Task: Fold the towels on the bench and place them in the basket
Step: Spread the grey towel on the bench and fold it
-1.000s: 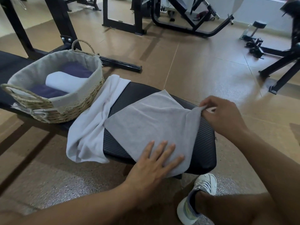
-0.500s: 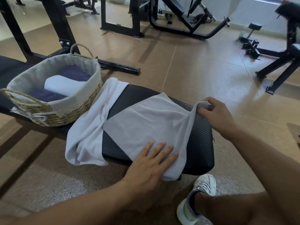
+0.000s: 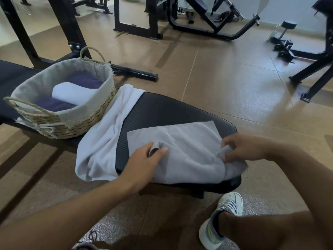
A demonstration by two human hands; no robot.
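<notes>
The wicker basket [image 3: 75, 121] stands on the black bench [image 3: 162, 112], with a white towel [image 3: 108, 134] draped just beside it. The left hand [image 3: 144, 163] pinches the grey towel [image 3: 189, 141] lying on the bench pad; the right hand [image 3: 246, 148] grips its opposite edge.

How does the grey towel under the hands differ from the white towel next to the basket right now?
The grey towel lies mostly flat on the bench, while the white towel is bunched and drapes off its edge. The left hand and right hand both pinch the grey towel; nothing holds the white one. The white towel touches the basket; the grey one lies apart from it. Neither is in the basket yet.
</notes>
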